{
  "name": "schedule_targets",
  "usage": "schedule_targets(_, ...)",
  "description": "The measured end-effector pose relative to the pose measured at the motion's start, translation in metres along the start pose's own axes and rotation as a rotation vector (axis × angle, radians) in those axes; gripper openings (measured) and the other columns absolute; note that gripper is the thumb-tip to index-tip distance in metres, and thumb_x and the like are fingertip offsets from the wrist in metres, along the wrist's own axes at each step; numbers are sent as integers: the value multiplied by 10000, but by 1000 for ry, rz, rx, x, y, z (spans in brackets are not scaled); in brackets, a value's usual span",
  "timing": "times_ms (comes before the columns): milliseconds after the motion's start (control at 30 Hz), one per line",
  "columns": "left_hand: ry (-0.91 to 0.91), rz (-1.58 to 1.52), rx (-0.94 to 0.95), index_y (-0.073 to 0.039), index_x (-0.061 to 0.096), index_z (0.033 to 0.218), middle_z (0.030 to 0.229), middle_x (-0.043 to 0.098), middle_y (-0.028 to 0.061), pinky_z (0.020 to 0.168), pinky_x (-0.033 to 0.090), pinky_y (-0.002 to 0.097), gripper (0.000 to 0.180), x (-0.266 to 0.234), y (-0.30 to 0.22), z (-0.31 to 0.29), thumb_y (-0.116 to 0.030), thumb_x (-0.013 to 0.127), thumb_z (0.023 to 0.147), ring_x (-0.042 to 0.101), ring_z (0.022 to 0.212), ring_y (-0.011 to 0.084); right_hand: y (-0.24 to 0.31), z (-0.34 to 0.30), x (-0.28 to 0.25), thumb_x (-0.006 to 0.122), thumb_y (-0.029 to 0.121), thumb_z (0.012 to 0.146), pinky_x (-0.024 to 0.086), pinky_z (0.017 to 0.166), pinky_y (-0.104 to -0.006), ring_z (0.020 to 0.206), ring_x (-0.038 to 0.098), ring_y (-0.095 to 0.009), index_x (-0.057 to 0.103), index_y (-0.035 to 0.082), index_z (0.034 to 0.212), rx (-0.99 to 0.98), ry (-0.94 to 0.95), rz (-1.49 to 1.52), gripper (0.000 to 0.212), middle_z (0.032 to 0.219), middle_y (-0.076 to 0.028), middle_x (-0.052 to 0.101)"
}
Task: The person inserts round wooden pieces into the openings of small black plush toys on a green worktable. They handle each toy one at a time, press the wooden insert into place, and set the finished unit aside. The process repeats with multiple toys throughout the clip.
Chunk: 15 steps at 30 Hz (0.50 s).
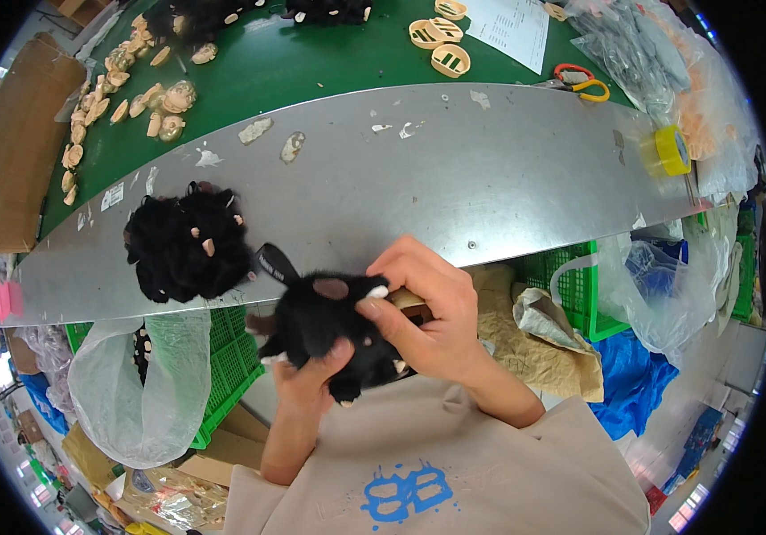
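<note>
Both my hands hold a small black plush toy (325, 323) close to my chest, below the edge of the grey metal table (454, 187). My left hand (310, 379) grips it from underneath. My right hand (427, 312) wraps over its right side, the thumb pressing on the fur near a pale ear patch. A black strap tag (276, 263) sticks up from the toy. A pile of similar black plush toys (188, 242) lies on the table to my left.
Beige plastic parts (124, 89) are scattered on the green surface (311, 53) at the back left, round beige pieces (441, 40) by a paper sheet (512, 27). Orange-handled scissors (579, 82), yellow tape roll (668, 150), green crates (570, 281), clear bags (138, 374), cardboard box (13, 143).
</note>
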<state>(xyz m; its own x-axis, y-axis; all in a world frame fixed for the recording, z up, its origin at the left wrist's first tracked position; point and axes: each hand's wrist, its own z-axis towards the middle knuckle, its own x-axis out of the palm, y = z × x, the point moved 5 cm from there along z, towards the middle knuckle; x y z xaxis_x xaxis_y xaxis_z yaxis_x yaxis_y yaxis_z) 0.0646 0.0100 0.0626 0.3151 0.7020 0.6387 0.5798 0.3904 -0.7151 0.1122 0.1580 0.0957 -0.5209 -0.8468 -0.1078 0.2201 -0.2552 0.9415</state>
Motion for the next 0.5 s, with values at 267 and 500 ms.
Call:
schedule_targets(267, 66, 41, 29, 2, 501, 1263, 1134, 604, 98, 850, 515, 310, 564, -2, -8, 2, -66, 766, 771, 599, 994, 175, 8, -3, 9, 736, 31, 792, 440, 554, -258, 633, 536, -172, 568, -1, 845, -27, 17, -54, 180, 849, -105, 558)
schedule_targets(500, -249, 171, 101, -37, 551, 1219, 1105, 624, 61, 885, 492, 288, 431, -5, -14, 11, -15, 725, 826, 596, 1016, 149, -9, -13, 0, 557, -27, 901, 549, 648, -276, 801, 624, -187, 382, 39, 1120, 187, -105, 500, 288, 1033, -144, 522)
